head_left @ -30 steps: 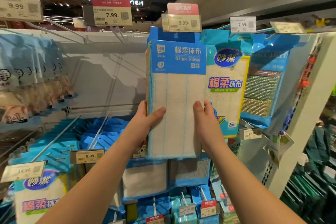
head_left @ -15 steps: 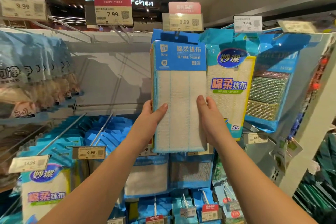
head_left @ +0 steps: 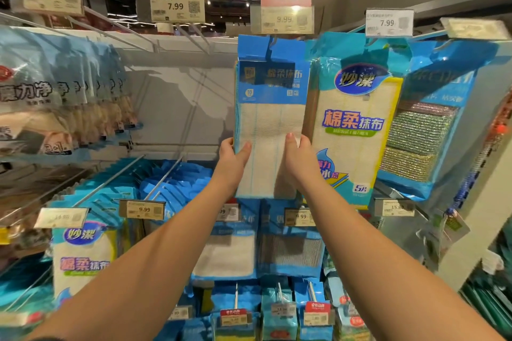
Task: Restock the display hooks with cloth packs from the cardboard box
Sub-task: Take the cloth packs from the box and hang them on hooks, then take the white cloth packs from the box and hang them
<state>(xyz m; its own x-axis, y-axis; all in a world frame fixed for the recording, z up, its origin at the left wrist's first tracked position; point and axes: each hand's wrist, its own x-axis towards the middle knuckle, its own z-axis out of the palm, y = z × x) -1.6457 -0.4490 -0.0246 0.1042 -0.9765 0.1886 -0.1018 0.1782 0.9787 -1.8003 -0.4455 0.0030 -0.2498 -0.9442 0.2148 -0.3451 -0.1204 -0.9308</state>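
Note:
A cloth pack (head_left: 267,116) with a blue header card and a white striped cloth hangs upright under the 9.99 price tag (head_left: 282,19). Its header sits at the display hook, which is mostly hidden behind the card. My left hand (head_left: 234,158) grips the pack's lower left edge, thumb on the front. My right hand (head_left: 297,155) grips its lower right edge. More packs of the same kind sit directly behind it. The cardboard box is out of view.
To the right hang a yellow-edged cloth pack (head_left: 357,133) and a pack of glittery scouring pads (head_left: 421,141). Bare hooks (head_left: 191,36) stick out under the 7.99 tag to the left. Lower rows hold more blue packs (head_left: 171,183) and price tags.
Both hands have pushed the cloth pack up and further back toward the hook under the 9.99 tag. The camera has moved closer to the display.

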